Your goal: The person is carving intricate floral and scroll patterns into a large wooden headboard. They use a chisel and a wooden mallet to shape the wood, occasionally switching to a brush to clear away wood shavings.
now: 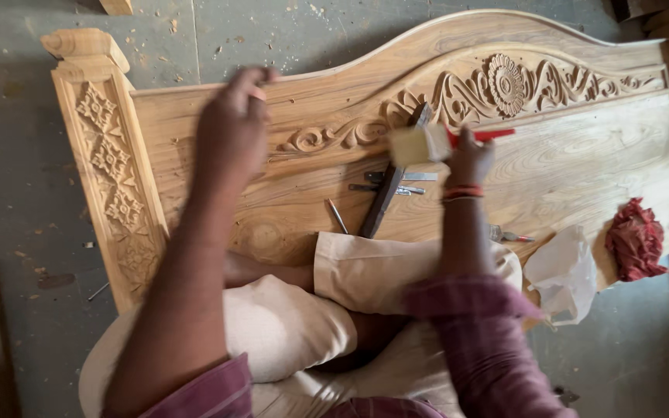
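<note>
Wooden mallet (416, 144) — raised above the carved headboard (582, 166), rigid, head-heavy (judged); grip the red handle. Right hand (470, 159) fingers wrapped round it. Left hand (234, 128) blurred — finger state indeterminate. Chisels (396, 186) lie below.

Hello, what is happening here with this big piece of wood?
A person sits on a large carved light-wood headboard lying flat on the floor. The right hand holds a pale wooden mallet with a red handle above the carved scrollwork. The left hand is raised over the board, blurred, and appears empty. Several metal chisels lie on the panel, with a red cloth and a white plastic bag nearby.
</note>
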